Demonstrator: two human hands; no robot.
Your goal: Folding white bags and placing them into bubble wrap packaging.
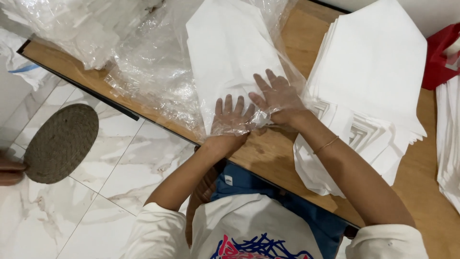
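A folded white cloth (230, 52) lies on the wooden table (273, 148) with a clear plastic bag (158, 72) around it. My left hand (231, 117) is inside the bag's open end, fingers spread flat on the cloth. My right hand (277, 96) lies beside it, also under the plastic film, palm down on the cloth's lower right part. Both hands press flat and grip nothing.
A tall stack of folded white cloths (373, 81) stands to the right. More crumpled clear plastic bags (72, 24) lie at the table's far left. A red object (443, 52) sits at the right edge. A round woven mat (60, 144) lies on the marble floor.
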